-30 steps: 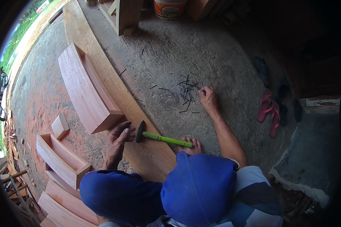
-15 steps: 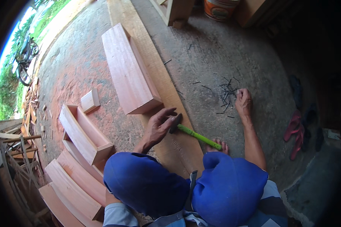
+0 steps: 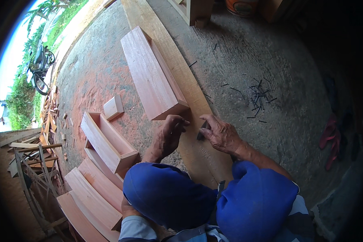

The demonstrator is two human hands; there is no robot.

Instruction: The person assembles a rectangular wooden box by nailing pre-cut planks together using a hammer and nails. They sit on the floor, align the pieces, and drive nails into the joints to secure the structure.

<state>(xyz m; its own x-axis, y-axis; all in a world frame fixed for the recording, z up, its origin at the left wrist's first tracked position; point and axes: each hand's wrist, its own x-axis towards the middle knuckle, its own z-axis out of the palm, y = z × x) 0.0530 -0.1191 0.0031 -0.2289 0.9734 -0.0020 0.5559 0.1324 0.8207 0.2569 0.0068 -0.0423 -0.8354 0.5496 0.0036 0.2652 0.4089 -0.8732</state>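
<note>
Reading round the middle of the view, we see a motorbike [image 3: 40, 68] out at 10 o'clock. At 8 o'clock we have a stack of wooden boxes [image 3: 97, 201], and at 9 a small wood block [image 3: 113, 107] lies just beside its upper end. The long wooden box [image 3: 151, 76] is at 11 o'clock, over a plank [image 3: 201, 161] running from 11 to 5. Near the centre, our left hand [image 3: 165, 137] is just below the box's near end, fingers curled; we cannot tell whether they meet or pinch anything. Our right hand [image 3: 222, 135], just right of it, has thumb and fingers bent about the dark hammer head [image 3: 201, 131]; we cannot tell whether they clamp it. Nails [image 3: 259, 97] lie scattered between 2 and 3 o'clock, and pink sandals [image 3: 330, 137] sit at 3.
</note>
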